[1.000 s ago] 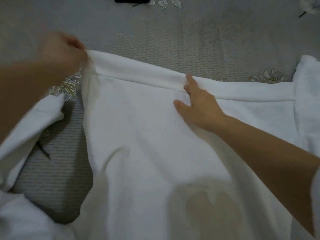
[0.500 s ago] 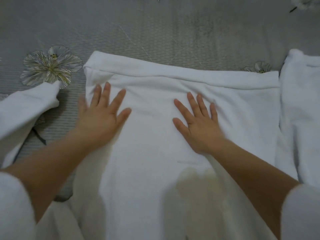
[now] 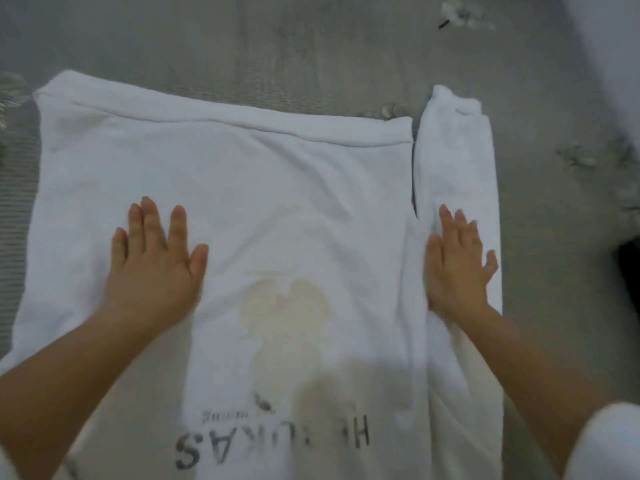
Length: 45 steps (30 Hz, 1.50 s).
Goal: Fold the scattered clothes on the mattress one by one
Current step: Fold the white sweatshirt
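A white sweatshirt (image 3: 270,188) lies spread flat on the grey mattress (image 3: 277,53), hem at the far side. It shows a pale yellow print and dark upside-down letters near me. My left hand (image 3: 156,265) lies flat, fingers apart, on the left half of the body. My right hand (image 3: 457,268) rests flat on the right sleeve (image 3: 457,161), which lies straight alongside the body's right edge, cuff pointing away from me.
The mattress cover carries faded flower prints at the far right (image 3: 464,15) and left edge (image 3: 10,95). A dark object (image 3: 630,271) sits at the right border. Pale fabric (image 3: 616,46) fills the top right corner.
Both hands slid toward me and apart. The right hand moved from the shirt's middle onto the right sleeve. The view shifted, and the print and letters came into sight.
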### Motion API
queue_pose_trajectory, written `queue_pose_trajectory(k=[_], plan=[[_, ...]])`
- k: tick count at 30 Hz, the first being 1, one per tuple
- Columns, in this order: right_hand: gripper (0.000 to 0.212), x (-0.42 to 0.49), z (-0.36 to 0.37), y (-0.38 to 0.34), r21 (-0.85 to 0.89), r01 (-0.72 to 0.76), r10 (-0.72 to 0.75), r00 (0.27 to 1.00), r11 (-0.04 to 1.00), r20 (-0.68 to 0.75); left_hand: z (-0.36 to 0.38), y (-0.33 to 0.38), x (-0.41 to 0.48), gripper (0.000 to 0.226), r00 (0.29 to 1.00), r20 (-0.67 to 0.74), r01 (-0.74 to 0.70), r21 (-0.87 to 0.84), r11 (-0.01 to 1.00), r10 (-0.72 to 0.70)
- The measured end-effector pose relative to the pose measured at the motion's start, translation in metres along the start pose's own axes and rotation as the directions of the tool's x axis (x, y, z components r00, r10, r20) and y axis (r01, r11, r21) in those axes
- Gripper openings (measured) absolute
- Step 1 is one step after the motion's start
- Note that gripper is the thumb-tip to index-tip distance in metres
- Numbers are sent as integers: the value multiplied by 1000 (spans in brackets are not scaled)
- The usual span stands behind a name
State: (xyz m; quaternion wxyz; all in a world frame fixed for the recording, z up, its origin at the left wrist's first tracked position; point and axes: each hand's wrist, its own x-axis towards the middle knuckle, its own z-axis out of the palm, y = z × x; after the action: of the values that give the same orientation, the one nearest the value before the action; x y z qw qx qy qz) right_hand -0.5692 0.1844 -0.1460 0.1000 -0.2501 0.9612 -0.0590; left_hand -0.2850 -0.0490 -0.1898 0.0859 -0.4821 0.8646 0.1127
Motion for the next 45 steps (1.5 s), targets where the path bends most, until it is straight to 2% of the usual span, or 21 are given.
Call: queue_pose_trajectory(k=[2,4,5,9,11,13,15,16,18,19,20,22,23,25,28,30,32,35,37,39,45], plan=[[50,14,-8,40,-102,-85,101,981,991,166,-10,18,-1,60,992,52,116,12,993,-116],[51,16,-11,68,-193,-10,70,949,981,309,-17,46,-5,57,981,80,181,-19,983,-179],[53,16,-12,78,-209,32,38,945,977,325,-15,62,-12,58,987,54,152,-50,987,-149],[57,18,-23,110,-428,179,-51,954,886,295,13,153,-70,69,986,-64,-161,-181,970,152],[58,25,-33,125,-532,196,-58,962,824,265,31,193,-89,69,987,-46,-162,-209,964,156],[49,36,-50,136,-624,218,-24,952,751,304,44,213,-97,68,998,-29,-64,-225,972,59],[39,51,-70,148,-730,277,109,895,625,432,49,219,-99,66,998,-56,4,-200,980,-15],[38,58,-81,150,-758,282,240,834,587,496,50,220,-98,65,997,-71,17,-188,982,-30],[35,74,-99,146,-759,270,399,719,593,568,50,221,-97,63,995,-87,31,-181,983,-48],[28,83,-104,139,-730,286,354,729,621,586,49,222,-97,62,994,-93,41,-181,983,-58],[27,97,-106,128,-667,308,218,783,678,582,48,223,-97,61,992,-100,51,-188,981,-71],[31,117,-95,97,-427,348,-139,883,835,448,48,224,-96,61,989,-115,63,-211,975,-89],[29,120,-87,76,-250,357,-246,890,900,384,48,224,-96,61,989,-118,64,-212,975,-90],[27,128,-69,32,40,330,-323,883,943,342,47,223,-94,61,989,-110,73,-210,975,-98],[30,138,-41,-13,336,137,-282,855,932,435,46,224,-92,61,991,-83,82,-217,973,-102],[35,137,-24,-24,457,7,-245,851,890,464,45,224,-92,61,992,-79,80,-219,972,-100],[36,134,-16,-25,530,-37,-231,873,847,430,44,224,-91,61,992,-74,85,-218,972,-103],[21,132,-24,-4,543,-35,-106,968,839,226,43,223,-90,59,993,-67,77,-222,972,-94],[5,130,-29,16,481,-59,-19,988,875,156,43,223,-89,58,993,-67,79,-218,973,-96],[8,128,-29,24,419,-12,-77,978,908,195,42,223,-88,59,994,-64,78,-210,975,-93],[27,193,-30,-21,577,-26,-53,991,816,119,42,222,-88,59,994,-69,74,-210,975,-90]])
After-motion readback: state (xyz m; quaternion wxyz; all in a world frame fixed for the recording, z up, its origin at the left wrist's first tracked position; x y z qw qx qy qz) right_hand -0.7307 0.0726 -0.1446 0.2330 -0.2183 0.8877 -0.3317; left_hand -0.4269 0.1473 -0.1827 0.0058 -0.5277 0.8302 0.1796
